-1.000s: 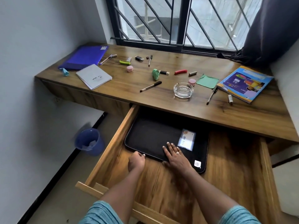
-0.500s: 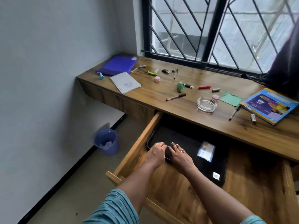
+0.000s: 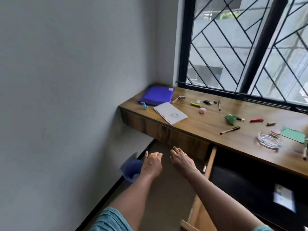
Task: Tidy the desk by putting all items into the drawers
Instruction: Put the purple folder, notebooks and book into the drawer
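A plain grey wall [image 3: 75, 80] fills the nine o'clock side, meeting a tan floor [image 3: 166, 194] along a black skirting [image 3: 106, 195]. At one o'clock a black-framed window [image 3: 253, 47] with diagonal bars lets in daylight. A wooden desk [image 3: 208, 127] runs beneath it toward three o'clock.

We note notebook [image 3: 170, 112] before folder [image 3: 156, 95] on desk [image 3: 208, 129]; open drawer [image 3: 210, 161] below holds case [image 3: 246, 185].

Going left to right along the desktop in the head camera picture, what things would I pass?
Purple folder → white notepad → pink round container → green crumpled item → red tool → glass ashtray.
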Available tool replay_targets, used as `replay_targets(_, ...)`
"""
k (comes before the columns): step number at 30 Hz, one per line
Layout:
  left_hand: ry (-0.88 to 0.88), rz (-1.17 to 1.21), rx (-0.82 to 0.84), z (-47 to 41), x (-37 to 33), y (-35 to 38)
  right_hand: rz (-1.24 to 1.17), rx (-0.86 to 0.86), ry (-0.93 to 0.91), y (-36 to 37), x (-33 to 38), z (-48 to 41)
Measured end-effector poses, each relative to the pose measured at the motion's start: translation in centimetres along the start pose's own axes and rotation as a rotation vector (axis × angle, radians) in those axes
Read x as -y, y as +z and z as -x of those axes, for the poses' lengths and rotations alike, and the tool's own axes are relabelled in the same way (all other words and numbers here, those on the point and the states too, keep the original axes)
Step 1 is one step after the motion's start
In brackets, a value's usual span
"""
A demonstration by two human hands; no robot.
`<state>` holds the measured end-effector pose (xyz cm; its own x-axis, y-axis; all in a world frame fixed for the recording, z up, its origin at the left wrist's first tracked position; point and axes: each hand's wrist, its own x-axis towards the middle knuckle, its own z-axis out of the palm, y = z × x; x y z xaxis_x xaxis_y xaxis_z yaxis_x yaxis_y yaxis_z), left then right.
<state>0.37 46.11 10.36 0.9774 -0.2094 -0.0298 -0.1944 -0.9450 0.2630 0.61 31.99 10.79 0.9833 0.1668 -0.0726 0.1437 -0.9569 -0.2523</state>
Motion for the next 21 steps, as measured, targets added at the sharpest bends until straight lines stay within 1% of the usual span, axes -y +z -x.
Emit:
replay_targets(5,-0.101,0.037,0.040,-3.5,7.2,-2.6,-0.070,-0.016,0.072,-0.2,5.5,-4.7)
replay_targets(9,-0.101,0.051,0.036,-7.5,10.1,-3.8,-0.131,-0.043,0.130,-0.9,7.1,-9.1)
replay_targets(12,-0.099,0.083,0.009,-10.9,11.6,-4.6,-0.163,-0.082,0.149,-1.8,7.1,-13.1)
replay_targets(15,-0.123,0.121,-0.038,-15.7,13.1,-5.4,-0.194,-0.081,0.173,-2.7,6.4,-18.1)
replay_targets(21,-0.278,0.240,-0.079,-28.9,16.6,-8.0,-0.246,-0.112,0.177,-4.6,4.7,-31.0)
